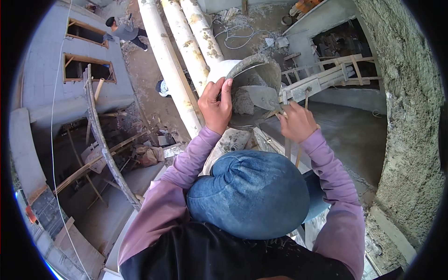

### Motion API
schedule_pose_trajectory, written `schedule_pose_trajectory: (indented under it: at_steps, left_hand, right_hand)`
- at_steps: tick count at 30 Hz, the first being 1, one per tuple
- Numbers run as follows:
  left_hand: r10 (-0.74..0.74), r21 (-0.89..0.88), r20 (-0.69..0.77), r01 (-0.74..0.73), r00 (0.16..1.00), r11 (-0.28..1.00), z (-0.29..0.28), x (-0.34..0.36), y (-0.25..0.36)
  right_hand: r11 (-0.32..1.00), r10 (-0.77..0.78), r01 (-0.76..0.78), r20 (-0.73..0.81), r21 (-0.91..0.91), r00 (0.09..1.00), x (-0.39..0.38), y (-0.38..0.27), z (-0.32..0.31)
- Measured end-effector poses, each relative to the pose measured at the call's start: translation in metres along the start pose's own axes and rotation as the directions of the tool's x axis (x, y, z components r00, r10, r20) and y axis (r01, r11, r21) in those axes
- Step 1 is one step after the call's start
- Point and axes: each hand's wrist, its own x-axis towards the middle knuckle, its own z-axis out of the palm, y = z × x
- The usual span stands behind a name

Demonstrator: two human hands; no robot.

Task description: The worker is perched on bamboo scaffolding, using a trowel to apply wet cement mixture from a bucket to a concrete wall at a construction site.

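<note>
Our left hand (pixel 215 105), at eleven o'clock, is clamped on the rim of a tilted bucket (pixel 267 73) at twelve, its mouth facing four. Holding grey mortar (pixel 242 101), it is probably stiff and weighty, best held by that rim. Our right hand (pixel 298 122), at one, grips a lighter, rigid-looking trowel (pixel 264 97) by its handle; its long axis points toward ten.

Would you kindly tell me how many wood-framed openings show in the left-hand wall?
2: the upper opening and the lower opening beneath it. Others may be out of view.
</note>
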Motion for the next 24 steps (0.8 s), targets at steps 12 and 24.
schedule_pose_trajectory:
  at_steps: [12,24]
  left_hand:
    - [0.002,-0.039,0.033,0.000,0.999,0.999,0.010,-0.001,0.010]
    - [-0.111,-0.030,-0.062,0.109,0.992,0.994,-0.009,0.009,-0.021]
  right_hand:
    - [0.880,0.139,-0.098,-0.053,0.465,0.989,-0.029,0.009,0.049]
    - [0.979,0.039,0.009,-0.232,0.205,0.972,-0.096,-0.037,-0.199]
